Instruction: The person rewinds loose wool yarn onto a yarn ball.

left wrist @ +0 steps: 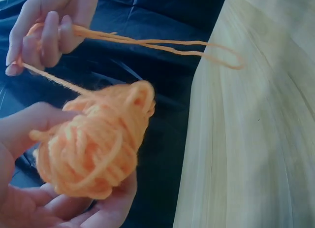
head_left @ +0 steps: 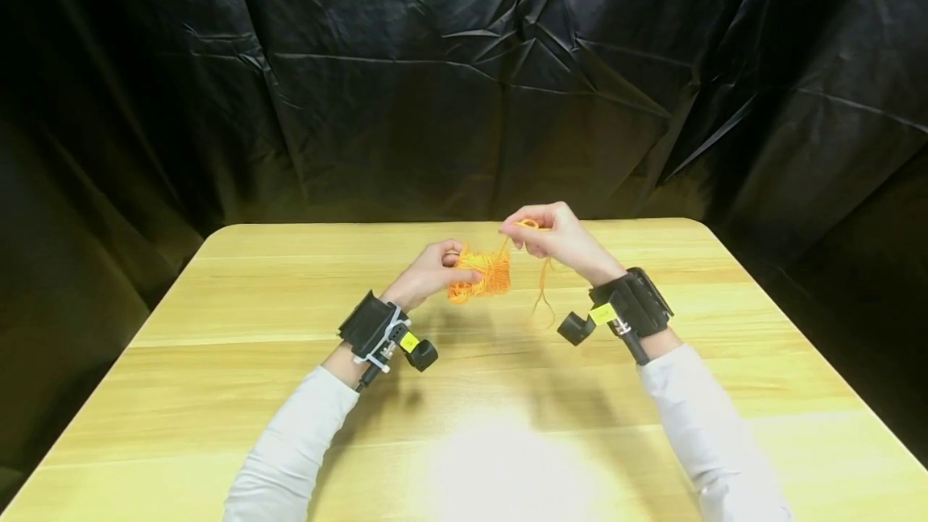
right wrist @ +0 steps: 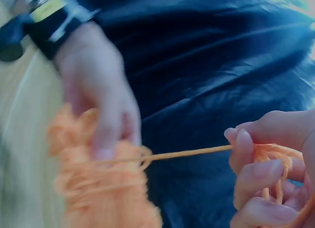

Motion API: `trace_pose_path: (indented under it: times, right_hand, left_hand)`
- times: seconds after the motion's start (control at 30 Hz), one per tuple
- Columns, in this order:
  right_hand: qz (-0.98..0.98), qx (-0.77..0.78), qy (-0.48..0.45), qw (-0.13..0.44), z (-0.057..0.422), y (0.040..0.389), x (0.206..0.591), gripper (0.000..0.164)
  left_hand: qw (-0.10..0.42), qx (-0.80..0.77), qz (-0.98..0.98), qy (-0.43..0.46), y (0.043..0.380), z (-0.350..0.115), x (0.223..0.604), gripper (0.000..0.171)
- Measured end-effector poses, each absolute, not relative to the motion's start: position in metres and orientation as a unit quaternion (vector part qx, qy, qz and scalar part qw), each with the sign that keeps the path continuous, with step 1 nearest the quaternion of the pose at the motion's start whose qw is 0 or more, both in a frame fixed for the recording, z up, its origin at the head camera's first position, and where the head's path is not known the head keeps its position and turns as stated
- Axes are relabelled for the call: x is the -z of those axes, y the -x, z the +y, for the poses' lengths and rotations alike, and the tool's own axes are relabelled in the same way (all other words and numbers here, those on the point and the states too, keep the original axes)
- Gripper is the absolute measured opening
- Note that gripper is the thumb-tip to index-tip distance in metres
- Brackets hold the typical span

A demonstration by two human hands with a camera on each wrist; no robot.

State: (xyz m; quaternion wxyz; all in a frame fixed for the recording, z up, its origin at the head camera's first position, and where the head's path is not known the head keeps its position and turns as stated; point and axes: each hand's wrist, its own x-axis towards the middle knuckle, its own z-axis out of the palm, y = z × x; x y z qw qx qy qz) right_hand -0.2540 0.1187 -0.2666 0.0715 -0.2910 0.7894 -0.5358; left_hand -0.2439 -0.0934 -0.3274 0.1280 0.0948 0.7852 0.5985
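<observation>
An orange skein of yarn (head_left: 491, 271) is held above the table by my left hand (head_left: 432, 271), its thumb across one face and fingers behind. In the left wrist view the skein (left wrist: 93, 149) shows wound strands with a loop sticking up at its far end. To the right and slightly higher, my right hand (head_left: 558, 236) pinches a yarn strand (right wrist: 192, 153) between thumb and fingertips. That strand runs taut from the skein. More yarn lies gathered in the right hand's curled fingers, and a loose loop (head_left: 542, 296) dangles below it.
A light wood table (head_left: 217, 393) spreads beneath both hands. Behind its far edge hangs a creased black curtain (head_left: 406, 103). Black wrist bands with small cameras (head_left: 576, 329) stick out inward from each wrist, over the table.
</observation>
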Motion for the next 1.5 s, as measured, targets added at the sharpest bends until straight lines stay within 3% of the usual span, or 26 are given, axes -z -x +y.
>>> trace_pose_path:
  times: [0.33,0.6,0.7,0.87,0.93,1.03,1.13,1.2,1.27,1.37,1.5]
  right_hand:
    - [0.618,0.760,0.182,0.084,0.132,0.274,0.260,0.014]
    - [0.601,0.791,0.116,-0.010,0.152,0.289,0.255,0.016]
    - [0.670,0.729,0.125,-0.065,0.158,0.298,0.258,0.019]
    - [0.878,0.433,0.111,-0.169,0.169,0.309,0.276,0.021]
    - [0.919,0.346,0.128,-0.142,0.170,0.310,0.285,0.024]
    - [0.925,0.315,0.207,-0.055,0.163,0.305,0.300,0.032]
    - [0.869,0.388,0.287,0.108,0.147,0.296,0.312,0.049]
    - [0.818,0.432,0.307,0.224,0.137,0.290,0.318,0.064]
    - [0.783,0.445,0.306,0.308,0.131,0.287,0.322,0.067]
    - [0.751,0.459,0.323,0.346,0.130,0.288,0.323,0.052]
    - [0.681,0.531,0.377,0.334,0.136,0.292,0.321,0.035]
  left_hand:
    - [0.187,-0.562,0.789,-0.163,0.239,-0.097,0.331,0.033]
    - [0.256,-0.516,0.778,-0.250,0.238,-0.107,0.336,0.029]
    - [0.292,-0.489,0.767,-0.293,0.237,-0.110,0.336,0.029]
    - [0.307,-0.492,0.751,-0.314,0.236,-0.111,0.336,0.028]
    - [0.295,-0.507,0.750,-0.304,0.237,-0.111,0.337,0.028]
    - [0.275,-0.532,0.749,-0.282,0.238,-0.111,0.335,0.029]
    - [0.260,-0.547,0.750,-0.265,0.238,-0.110,0.332,0.030]
    - [0.257,-0.558,0.746,-0.259,0.239,-0.110,0.331,0.031]
    - [0.256,-0.566,0.740,-0.258,0.239,-0.110,0.331,0.031]
    - [0.261,-0.573,0.733,-0.258,0.240,-0.110,0.331,0.031]
    - [0.265,-0.569,0.735,-0.258,0.241,-0.108,0.330,0.029]
